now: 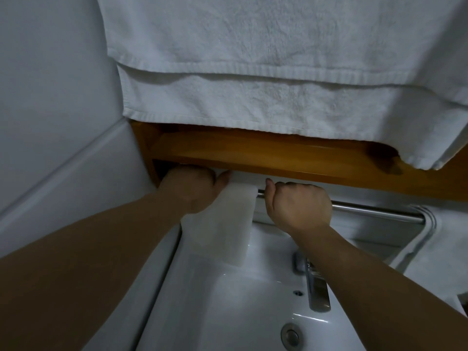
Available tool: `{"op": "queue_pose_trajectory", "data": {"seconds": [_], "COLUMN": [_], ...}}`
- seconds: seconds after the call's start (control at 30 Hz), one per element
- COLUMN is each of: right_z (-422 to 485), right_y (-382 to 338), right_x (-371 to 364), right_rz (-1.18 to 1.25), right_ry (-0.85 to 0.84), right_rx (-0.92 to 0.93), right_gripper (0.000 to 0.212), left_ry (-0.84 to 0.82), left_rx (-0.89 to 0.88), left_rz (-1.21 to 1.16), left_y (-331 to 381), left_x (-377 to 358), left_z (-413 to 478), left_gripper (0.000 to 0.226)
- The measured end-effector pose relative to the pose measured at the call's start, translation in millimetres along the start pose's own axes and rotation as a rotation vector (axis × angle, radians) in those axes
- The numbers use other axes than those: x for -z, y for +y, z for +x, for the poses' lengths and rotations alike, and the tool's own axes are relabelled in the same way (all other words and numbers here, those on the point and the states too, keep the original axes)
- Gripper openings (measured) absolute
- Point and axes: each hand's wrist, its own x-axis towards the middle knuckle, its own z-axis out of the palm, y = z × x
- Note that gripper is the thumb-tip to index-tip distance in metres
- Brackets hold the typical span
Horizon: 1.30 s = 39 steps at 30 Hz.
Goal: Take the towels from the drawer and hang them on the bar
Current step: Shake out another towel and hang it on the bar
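Both hands are up at a metal bar that runs along beneath a wooden shelf, just above a white sink. The left hand is curled over the top of a small white towel, its fingers tucked out of sight behind the cloth and under the shelf edge, with only the thumb showing, pressed flat against the towel's upper fold; it looks to be gripping the towel where it goes over the bar, though I cannot see the fingertips themselves. The towel hangs straight down from that hand, its lower edge dangling over the basin. Just beside the towel's free edge, the right hand is clenched into a fist around the bar, knuckles up, thumb tip poking out toward the towel and nearly touching its corner. The bar carries on beyond that fist to a curved end, where another pale cloth is draped. Below the right wrist stands a chrome tap, and nearer still the sink's drain. Above both hands, over the shelf, a large white towel hangs in two layers, well clear of the fingers.
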Motion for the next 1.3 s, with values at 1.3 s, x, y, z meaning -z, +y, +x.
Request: {"op": "queue_pose_trajectory", "data": {"seconds": [1.3], "right_z": [14.0], "right_y": [-1.3], "right_x": [36.9], "right_rz": [-0.062], "right_ry": [-0.494], "right_rx": [0.07], "right_gripper": [0.055], "left_ry": [-0.08], "left_rx": [0.166], "left_rz": [0.004], "left_y": [37.5], "left_x": [24.8], "left_z": [-28.7], "left_gripper": [0.071]}}
